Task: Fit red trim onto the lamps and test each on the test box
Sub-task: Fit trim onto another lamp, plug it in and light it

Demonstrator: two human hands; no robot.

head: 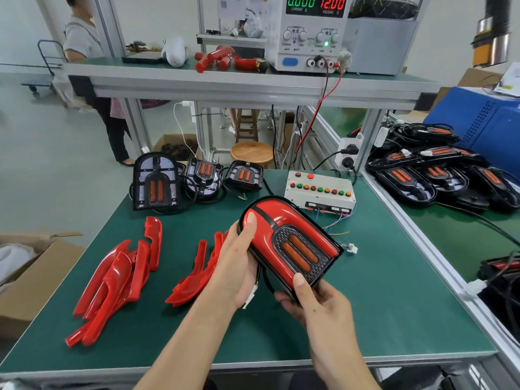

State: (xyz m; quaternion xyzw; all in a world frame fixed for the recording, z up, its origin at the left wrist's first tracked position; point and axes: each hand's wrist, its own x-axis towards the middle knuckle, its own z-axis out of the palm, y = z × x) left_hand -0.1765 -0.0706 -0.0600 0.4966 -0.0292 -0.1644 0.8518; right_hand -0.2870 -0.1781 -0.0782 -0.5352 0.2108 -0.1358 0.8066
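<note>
Head view: starting at the far left we see an open cardboard box point(31, 277) beside the green worktop point(380, 305). On the worktop's left part lies a heap of loose red trim pieces point(118, 280), and a second, smaller heap point(197, 274) lies just beside our left hand point(239, 266). Behind these, at the far edge, three untrimmed lamps point(197, 178) stand in a row with their black cables around them.

At the middle we hold one lamp with red trim point(289, 240) above the worktop, tilted, its rounded end pointing away from us. Our left hand grips its left edge, thumb pressed flat on the red trim near the rounded end, fingers curled beneath. Our right hand point(315, 302) clasps the lamp's near corner, thumb on top of the black grille, fingers wrapped underneath. The lamp's thin wires and a white plug point(351, 247) hang out at its right side.

Beyond the lamp sits the white test box point(320, 190), with rows of coloured buttons. On the shelf above it, a power supply point(309, 32) reads 0.000 and 12.00. At the far right, on a neighbouring worktop, we see a pile of black lamps point(439, 175).
</note>
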